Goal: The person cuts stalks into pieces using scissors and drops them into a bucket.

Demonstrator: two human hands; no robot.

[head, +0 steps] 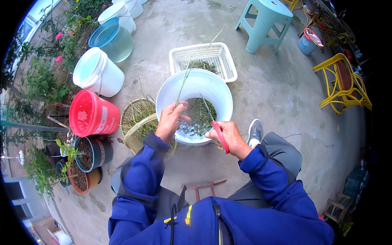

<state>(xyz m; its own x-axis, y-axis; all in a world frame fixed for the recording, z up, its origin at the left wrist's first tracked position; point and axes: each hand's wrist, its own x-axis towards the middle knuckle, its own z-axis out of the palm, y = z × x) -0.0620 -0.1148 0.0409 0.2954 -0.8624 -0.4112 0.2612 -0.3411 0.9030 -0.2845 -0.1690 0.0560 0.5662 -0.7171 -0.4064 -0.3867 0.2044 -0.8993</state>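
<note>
My left hand (172, 120) grips a thin green plant stalk (184, 80) that points up and away over the rim of a white plastic bucket (226, 92). In my right hand (231, 137) are scissors (220, 134) with red handles, their blades reaching over the bucket's opening. Short cut green pieces (200, 116) lie at the bottom of the bucket. Left of it, partly behind my left arm, is a woven basket (128, 111) with a pale handle, holding long stalks (141, 121). A white plastic crate (225, 69) with more green pieces stands behind the bucket.
A red bucket (105, 118), a white bucket (113, 78) and a blue tub (124, 46) line the left side, beside plant pots (102, 153) and a flower bed. Ahead right stands a light blue stool (260, 33). A yellow-framed chair (330, 82) is farther right.
</note>
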